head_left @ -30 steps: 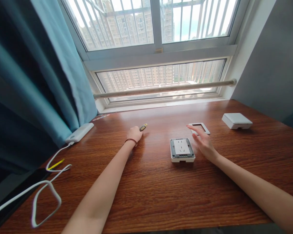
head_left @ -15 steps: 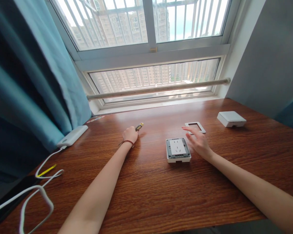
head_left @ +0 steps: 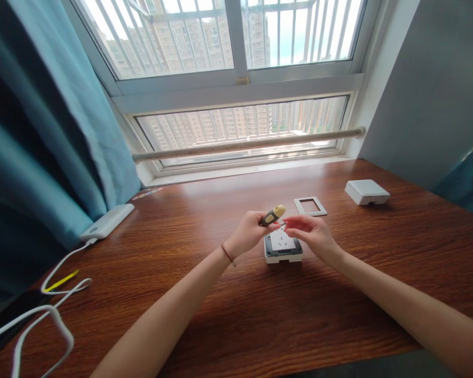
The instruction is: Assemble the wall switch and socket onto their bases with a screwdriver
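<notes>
My left hand (head_left: 249,231) is closed around a screwdriver (head_left: 273,216) with a yellow and dark grey handle, raised over the wall socket (head_left: 283,242). The socket has a white face with slots and a dark grey frame, and sits on a white back box. My right hand (head_left: 312,233) is above the socket's right side, its thumb and fingertips pinched together close to my left hand. Something small and thin shows at those fingertips, too small to name. Behind my right hand lies a white cover frame (head_left: 320,212), flat on the table.
A closed white box (head_left: 367,192) stands at the right rear of the wooden table (head_left: 205,315). To the left are a white power strip-like block (head_left: 108,221), its white cable (head_left: 63,314) and a yellow strip (head_left: 62,281). A blue curtain (head_left: 82,131) hangs beside the window.
My left hand has brought the screwdriver rightward from the table's middle to over the socket. My right hand has moved slightly left and its spread fingers have closed to a pinch.
</notes>
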### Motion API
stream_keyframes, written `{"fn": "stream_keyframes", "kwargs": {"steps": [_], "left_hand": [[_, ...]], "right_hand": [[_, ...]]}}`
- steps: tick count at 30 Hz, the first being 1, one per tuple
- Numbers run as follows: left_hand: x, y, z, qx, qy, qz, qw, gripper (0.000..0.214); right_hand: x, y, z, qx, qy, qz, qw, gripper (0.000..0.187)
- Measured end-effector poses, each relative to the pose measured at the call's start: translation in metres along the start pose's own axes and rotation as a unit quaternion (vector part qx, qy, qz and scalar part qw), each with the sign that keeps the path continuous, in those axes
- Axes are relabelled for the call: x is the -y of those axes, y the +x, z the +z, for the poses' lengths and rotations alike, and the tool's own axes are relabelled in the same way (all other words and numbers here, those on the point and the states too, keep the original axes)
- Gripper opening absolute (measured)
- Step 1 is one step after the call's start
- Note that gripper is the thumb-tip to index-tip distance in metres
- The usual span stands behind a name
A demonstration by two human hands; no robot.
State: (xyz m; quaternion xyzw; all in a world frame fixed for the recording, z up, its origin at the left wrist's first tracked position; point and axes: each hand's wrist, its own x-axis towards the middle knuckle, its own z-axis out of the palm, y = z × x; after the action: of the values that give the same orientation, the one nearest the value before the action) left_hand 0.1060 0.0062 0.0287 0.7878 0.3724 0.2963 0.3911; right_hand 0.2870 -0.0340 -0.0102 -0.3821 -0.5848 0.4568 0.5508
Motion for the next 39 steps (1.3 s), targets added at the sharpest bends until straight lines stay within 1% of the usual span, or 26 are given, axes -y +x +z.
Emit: {"fn": "stream_keyframes", "kwargs": {"steps": [1,3,6,9,12,14,17,19,21,23,26,30,33,39], "left_hand": [[-0.005,-0.004,0.006,0.010,-0.017,0.003,1.000,0.027],[-0.010,-0.010,0.014,0.009,-0.037,0.003,0.999,0.027],[-0.010,-0.014,0.018,-0.004,-0.048,0.009,0.999,0.029],[-0.009,-0.013,0.016,-0.007,-0.046,0.014,0.999,0.031],[-0.005,-0.010,0.007,-0.011,-0.031,0.009,0.999,0.031],[0.001,-0.007,-0.002,0.011,-0.007,-0.005,1.000,0.045],[0.017,-0.003,-0.014,0.088,0.018,-0.036,0.995,0.073],[0.029,-0.002,-0.017,0.119,0.028,-0.057,0.991,0.085],[0.037,-0.002,-0.015,0.140,0.030,-0.072,0.987,0.092],[0.040,-0.003,-0.012,0.159,0.019,-0.073,0.984,0.093],[0.038,-0.003,-0.009,0.183,-0.006,-0.064,0.981,0.088],[0.036,-0.004,-0.010,0.214,-0.023,-0.067,0.974,0.084],[0.037,-0.003,-0.012,0.219,-0.011,-0.053,0.974,0.087],[0.037,-0.001,-0.015,0.223,0.032,-0.023,0.974,0.085]], "right_hand": [[0.001,-0.001,0.002,-0.001,0.020,0.005,1.000,0.023],[0.000,-0.003,0.005,-0.005,0.052,0.013,0.999,0.018],[-0.003,-0.004,0.008,-0.006,0.081,0.034,0.996,0.017],[-0.002,-0.003,0.007,0.001,0.088,0.022,0.996,0.011],[0.004,0.004,-0.003,-0.001,0.059,0.023,0.998,0.009],[0.005,0.010,-0.015,0.010,0.014,0.051,0.999,0.012],[0.000,0.021,-0.033,0.075,-0.049,0.089,0.992,0.016],[-0.007,0.025,-0.040,0.105,-0.072,0.099,0.987,0.019],[-0.014,0.028,-0.044,0.116,-0.091,0.094,0.985,0.021],[-0.020,0.029,-0.045,0.125,-0.113,0.080,0.982,0.021],[-0.025,0.029,-0.045,0.135,-0.141,0.065,0.979,0.022],[-0.026,0.029,-0.046,0.141,-0.123,0.043,0.981,0.019],[-0.025,0.029,-0.047,0.145,-0.104,0.028,0.984,0.016],[-0.025,0.031,-0.047,0.158,-0.111,0.026,0.981,0.017]]}}
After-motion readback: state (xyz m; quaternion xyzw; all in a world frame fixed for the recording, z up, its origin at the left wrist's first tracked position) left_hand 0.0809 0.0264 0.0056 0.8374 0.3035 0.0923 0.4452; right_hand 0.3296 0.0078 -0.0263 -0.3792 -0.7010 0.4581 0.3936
